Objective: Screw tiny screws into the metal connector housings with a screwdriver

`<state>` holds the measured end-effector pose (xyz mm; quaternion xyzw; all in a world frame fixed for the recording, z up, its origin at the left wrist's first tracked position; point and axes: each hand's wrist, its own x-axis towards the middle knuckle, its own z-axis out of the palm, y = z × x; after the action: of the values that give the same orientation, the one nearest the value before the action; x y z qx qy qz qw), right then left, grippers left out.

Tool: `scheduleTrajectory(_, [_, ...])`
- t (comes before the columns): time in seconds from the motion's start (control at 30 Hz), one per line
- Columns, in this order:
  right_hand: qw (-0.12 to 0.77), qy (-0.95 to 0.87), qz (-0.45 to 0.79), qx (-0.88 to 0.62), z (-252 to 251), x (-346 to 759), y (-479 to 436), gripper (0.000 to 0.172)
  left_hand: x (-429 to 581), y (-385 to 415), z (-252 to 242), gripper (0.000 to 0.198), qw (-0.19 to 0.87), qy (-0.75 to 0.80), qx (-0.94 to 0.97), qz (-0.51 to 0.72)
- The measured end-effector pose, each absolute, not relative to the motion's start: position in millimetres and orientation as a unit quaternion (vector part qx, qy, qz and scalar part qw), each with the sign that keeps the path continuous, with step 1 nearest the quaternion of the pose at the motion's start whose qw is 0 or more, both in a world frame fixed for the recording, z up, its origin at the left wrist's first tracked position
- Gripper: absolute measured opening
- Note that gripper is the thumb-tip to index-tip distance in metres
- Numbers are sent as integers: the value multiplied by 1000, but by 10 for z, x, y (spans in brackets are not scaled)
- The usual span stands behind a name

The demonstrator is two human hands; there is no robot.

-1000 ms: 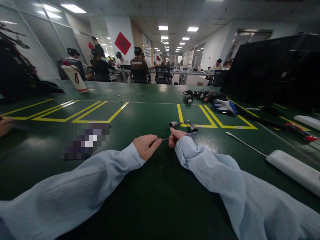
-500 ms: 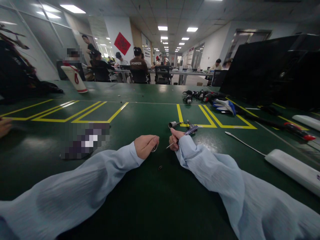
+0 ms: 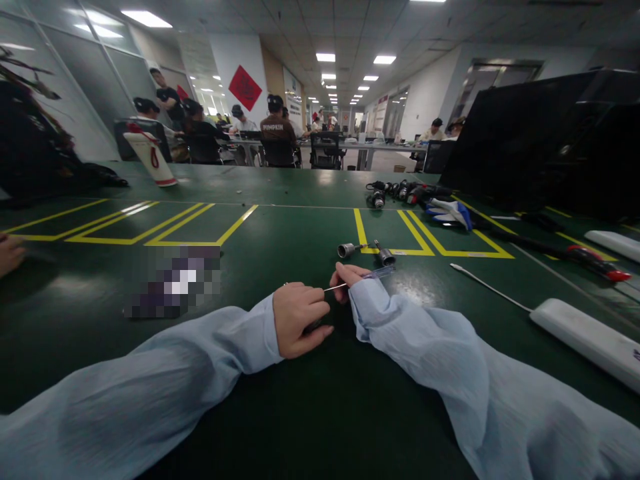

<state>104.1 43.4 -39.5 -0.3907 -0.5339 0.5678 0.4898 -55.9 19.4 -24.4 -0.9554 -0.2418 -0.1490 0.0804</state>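
My right hand (image 3: pixel 347 281) is closed around a screwdriver (image 3: pixel 383 272) with a clear purplish handle, its thin shaft pointing left toward my other hand. My left hand (image 3: pixel 301 319) is turned palm down over the green table, fingers bent and the thumb stretched to the right. A dark object shows partly beneath its fingers, too hidden to name. Just beyond my right hand lie two metal cup-shaped parts with shanks, one on the left (image 3: pixel 346 250) and one on the right (image 3: pixel 385 256).
A pixelated purple item (image 3: pixel 175 283) lies left. Farther back are a white cup (image 3: pixel 153 159), dark tools (image 3: pixel 395 191) and a blue-white glove (image 3: pixel 450 213). A white power strip (image 3: pixel 585 333) and cable are right. Another person's hand (image 3: pixel 10 255) rests at the left edge.
My left hand has turned palm down and moved toward me and slightly right, now covering the spot where a small dark part lay. My right hand has shifted slightly left with the screwdriver.
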Motion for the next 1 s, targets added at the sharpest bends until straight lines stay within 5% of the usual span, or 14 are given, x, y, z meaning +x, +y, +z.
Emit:
scheduleTrajectory(0.33, [438, -543, 543, -468, -298, 1112, 138, 45, -756, 232, -271, 30, -137, -276, -917, -253])
scheduleTrajectory(0.6, [391, -596, 518, -473, -347, 1064, -33, 45, -755, 222, -375, 27, -130, -282, -904, -294])
scheduleTrajectory(0.83, [396, -620, 517, -438, -429, 1028, -21, 46, -775, 187, -364, 33, -6, -344, -893, -290])
scheduleTrajectory(1.0, [391, -666, 461, -437, -440, 1026, -31, 44, -789, 169, -393, 35, -95, -368, -869, -318])
